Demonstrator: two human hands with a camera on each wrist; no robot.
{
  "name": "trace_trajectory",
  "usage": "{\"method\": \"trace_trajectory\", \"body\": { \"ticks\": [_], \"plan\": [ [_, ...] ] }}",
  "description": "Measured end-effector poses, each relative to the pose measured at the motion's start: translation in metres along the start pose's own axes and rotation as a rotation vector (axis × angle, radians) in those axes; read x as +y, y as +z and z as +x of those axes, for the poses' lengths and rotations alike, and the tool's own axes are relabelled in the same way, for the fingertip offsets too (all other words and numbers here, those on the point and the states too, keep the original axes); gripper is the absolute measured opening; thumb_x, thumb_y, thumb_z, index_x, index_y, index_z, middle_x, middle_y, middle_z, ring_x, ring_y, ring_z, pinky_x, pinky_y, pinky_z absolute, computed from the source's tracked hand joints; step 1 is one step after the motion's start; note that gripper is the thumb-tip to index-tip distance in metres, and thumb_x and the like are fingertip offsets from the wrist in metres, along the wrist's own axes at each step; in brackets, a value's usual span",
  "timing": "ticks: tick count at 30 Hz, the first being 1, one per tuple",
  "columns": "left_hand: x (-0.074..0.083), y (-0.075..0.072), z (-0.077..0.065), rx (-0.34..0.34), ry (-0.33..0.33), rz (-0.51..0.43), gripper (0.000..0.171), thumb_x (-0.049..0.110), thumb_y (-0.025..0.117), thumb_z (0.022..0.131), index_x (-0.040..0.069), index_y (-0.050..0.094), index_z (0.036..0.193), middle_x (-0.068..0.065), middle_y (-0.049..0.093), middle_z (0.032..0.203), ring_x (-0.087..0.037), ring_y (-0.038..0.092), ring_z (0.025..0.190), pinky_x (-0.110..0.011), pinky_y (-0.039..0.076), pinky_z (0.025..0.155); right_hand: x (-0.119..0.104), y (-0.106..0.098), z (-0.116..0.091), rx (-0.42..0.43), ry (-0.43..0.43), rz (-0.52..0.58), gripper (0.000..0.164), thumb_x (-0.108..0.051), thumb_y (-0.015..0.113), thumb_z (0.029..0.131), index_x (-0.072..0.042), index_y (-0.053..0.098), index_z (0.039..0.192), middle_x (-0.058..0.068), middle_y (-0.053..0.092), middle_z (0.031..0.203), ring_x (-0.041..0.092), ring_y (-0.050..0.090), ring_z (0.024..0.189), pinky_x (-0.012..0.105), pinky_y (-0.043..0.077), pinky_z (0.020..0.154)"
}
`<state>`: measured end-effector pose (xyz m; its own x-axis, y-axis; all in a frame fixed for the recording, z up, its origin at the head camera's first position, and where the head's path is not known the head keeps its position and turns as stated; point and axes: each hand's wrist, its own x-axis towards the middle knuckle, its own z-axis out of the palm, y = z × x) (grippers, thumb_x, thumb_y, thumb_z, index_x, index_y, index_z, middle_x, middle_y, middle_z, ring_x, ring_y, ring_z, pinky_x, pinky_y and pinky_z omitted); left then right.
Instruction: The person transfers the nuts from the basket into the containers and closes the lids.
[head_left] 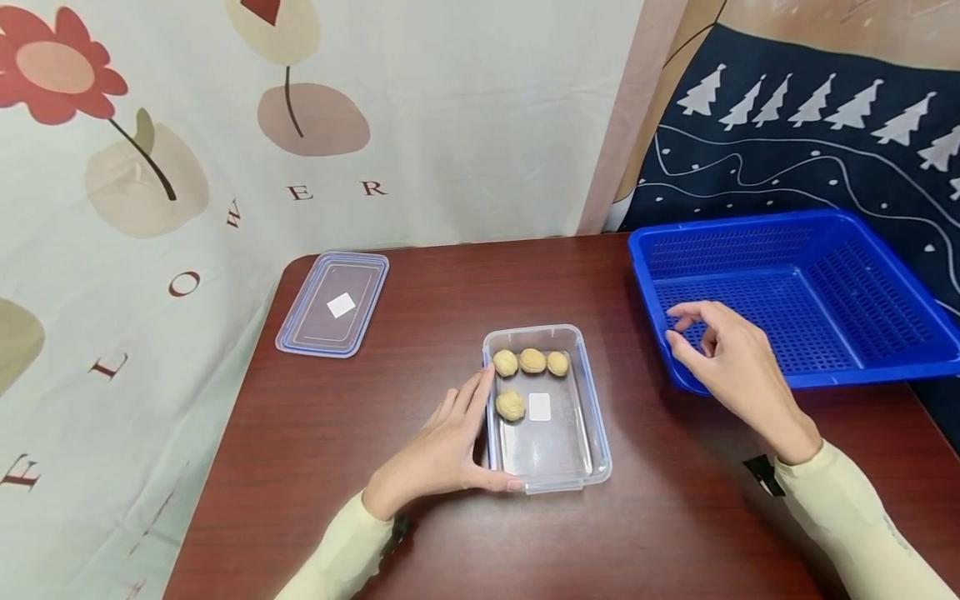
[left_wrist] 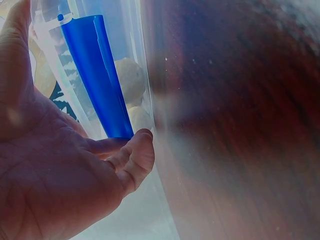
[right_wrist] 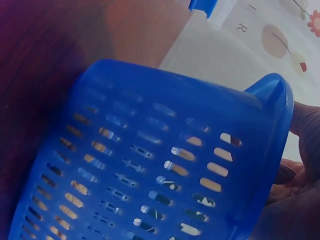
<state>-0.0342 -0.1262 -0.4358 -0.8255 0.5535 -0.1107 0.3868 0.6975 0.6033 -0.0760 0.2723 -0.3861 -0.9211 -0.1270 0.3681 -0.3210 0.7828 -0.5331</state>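
1. Container. We find the clear plastic container (head_left: 597, 417) on the brown tabletop (head_left: 675, 517), in front of the person. It is uncovered. 4 walnuts (head_left: 532, 361) lie inside: 3 form a row along the far wall, and 1 lies nearer, beside the left wall. A white square label (head_left: 539, 407) shows at the container floor, just right of the 4th walnut.

2. Left hand. We see the left hand (head_left: 442, 446) at the near left corner of the container. Thumb and fingers are spread apart; the fingers rest along the left side and the thumb touches the near edge. The left wrist view shows the fingers beside a blue strip (left_wrist: 95, 70) on the container wall.

3. Right hand. We see the right hand (head_left: 727, 358) above the near left part of the blue basket (head_left: 840, 379). Thumb and index fingertips are apart, with a gap between them; the fingers are bent. We cannot tell whether the hand touches the basket rim.

4. Lid. We note the lid (head_left: 318, 329) lying flat at the far left of the tabletop, well apart from the container.
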Motion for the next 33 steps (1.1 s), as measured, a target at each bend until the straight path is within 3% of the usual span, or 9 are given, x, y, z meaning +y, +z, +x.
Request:
{"method": "trace_trajectory", "body": {
  "ticks": [5, 9, 14, 19, 27, 30, 33],
  "plan": [
    [0.0, -0.001, -0.001, 0.005, 0.002, 0.003, 0.155, 0.074, 0.092, 0.072, 0.011, -0.005, 0.176, -0.014, 0.018, 0.179, -0.044, 0.037, 0.147, -0.059, 0.03, 0.124, 0.004, -0.003, 0.0, -0.01, -0.007, 0.0, 0.03, -0.009, 0.082, 0.098, -0.007, 0.075, 0.127, 0.007, 0.068, 0.101, 0.016, 0.047, 0.069, 0.025, 0.035, 0.054],
    [0.001, -0.001, 0.0, 0.005, 0.006, 0.004, 0.155, 0.074, 0.092, 0.072, 0.011, -0.005, 0.176, -0.012, 0.017, 0.179, -0.043, 0.039, 0.145, -0.058, 0.032, 0.123, 0.008, -0.006, 0.0, -0.057, 0.023, -0.006, 0.026, -0.011, 0.08, 0.1, -0.007, 0.075, 0.125, 0.006, 0.064, 0.093, 0.018, 0.048, 0.069, 0.028, 0.036, 0.052],
    [0.001, -0.001, 0.0, 0.0, 0.003, 0.009, 0.155, 0.075, 0.091, 0.073, 0.012, -0.005, 0.176, -0.012, 0.017, 0.179, -0.046, 0.035, 0.15, -0.059, 0.029, 0.124, 0.016, -0.011, 0.0, -0.152, 0.078, -0.012, 0.023, -0.015, 0.078, 0.103, -0.006, 0.075, 0.124, 0.003, 0.059, 0.084, 0.02, 0.049, 0.069, 0.031, 0.037, 0.051],
    [0.001, -0.001, -0.001, -0.002, -0.004, 0.007, 0.155, 0.076, 0.091, 0.072, 0.013, -0.005, 0.176, -0.012, 0.019, 0.179, -0.042, 0.039, 0.146, -0.057, 0.033, 0.122, 0.023, -0.017, 0.003, -0.294, 0.125, -0.015, 0.025, -0.016, 0.075, 0.105, -0.005, 0.073, 0.127, 0.002, 0.059, 0.079, 0.022, 0.05, 0.069, 0.032, 0.039, 0.05],
    [0.0, -0.001, 0.0, -0.005, -0.005, 0.008, 0.155, 0.075, 0.092, 0.072, 0.012, -0.004, 0.176, -0.012, 0.02, 0.178, -0.04, 0.04, 0.144, -0.056, 0.035, 0.121, 0.038, -0.027, 0.011, -0.465, 0.148, -0.038, 0.03, -0.021, 0.074, 0.106, 0.0, 0.074, 0.127, 0.001, 0.058, 0.079, 0.02, 0.047, 0.068, 0.033, 0.037, 0.054],
    [0.001, -0.002, 0.0, -0.005, -0.001, 0.008, 0.155, 0.075, 0.091, 0.072, 0.011, -0.005, 0.176, -0.013, 0.019, 0.178, -0.042, 0.04, 0.145, -0.057, 0.033, 0.122, 0.044, -0.028, 0.013, -0.506, 0.163, -0.04, 0.028, -0.021, 0.075, 0.105, 0.0, 0.077, 0.123, 0.0, 0.061, 0.081, 0.02, 0.048, 0.07, 0.033, 0.037, 0.056],
    [0.0, -0.003, -0.001, -0.003, 0.003, -0.001, 0.154, 0.075, 0.091, 0.072, 0.011, -0.004, 0.176, -0.013, 0.019, 0.178, -0.043, 0.039, 0.146, -0.058, 0.033, 0.122, 0.048, -0.029, 0.016, -0.551, 0.159, -0.045, 0.025, -0.021, 0.076, 0.104, -0.002, 0.078, 0.119, 0.002, 0.071, 0.095, 0.021, 0.055, 0.079, 0.034, 0.044, 0.064]
  ]
}}
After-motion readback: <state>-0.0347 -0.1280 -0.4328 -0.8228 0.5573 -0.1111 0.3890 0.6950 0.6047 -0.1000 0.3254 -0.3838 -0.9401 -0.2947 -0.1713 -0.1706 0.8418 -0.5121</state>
